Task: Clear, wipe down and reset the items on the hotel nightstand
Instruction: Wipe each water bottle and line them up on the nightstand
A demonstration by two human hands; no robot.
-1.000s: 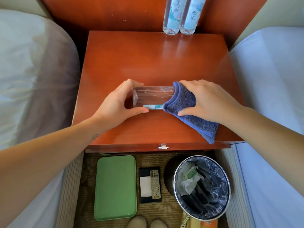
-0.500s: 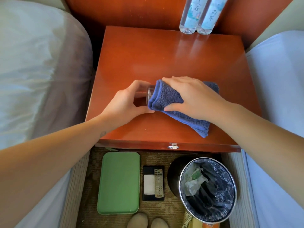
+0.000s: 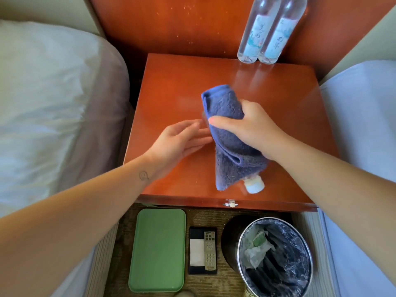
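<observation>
Blue cloth (image 3: 227, 108): bunched in right hand (image 3: 250, 129), wrapped round a clear bottle (image 3: 254, 185); loose end hangs down beside the cap.
R grip: fingers + thumb curled over cloth and bottle together, thumb lying across the front toward the left, wrist bent, forearm coming in from lower right.
Bottle position: held tilted above the front half of the nightstand (image 3: 171, 82), white cap toward the camera & lower right, base end up under the cloth. Only cap, neck and a sliver of clear wall by the thumb show.
L side: left hand (image 3: 182, 140) holds nothing, fingers straight and a little spread, palm turned toward the cloth. Fingertips sit at the cloth's left edge; contact can't be told. Forearm reaches in from lower left, small tattoo at the wrist.
Top surface: glossy red-brown wood, metal latch (image 3: 230, 203) at centre of front edge.
Back right corner: two water bottles (image 3: 252, 35) upright, side by side, against the wood back panel (image 3: 171, 22).
Floor in front: green tray (image 3: 157, 249) at left; remote (image 3: 210, 250) in a black holder (image 3: 192, 233) w/ a white card (image 3: 197, 251) in the middle; round bin (image 3: 295, 254) w/ black liner & crumpled rubbish at right.
Flanks: white bed (image 3: 53, 93) left, pale bed (image 3: 364, 125) right.
</observation>
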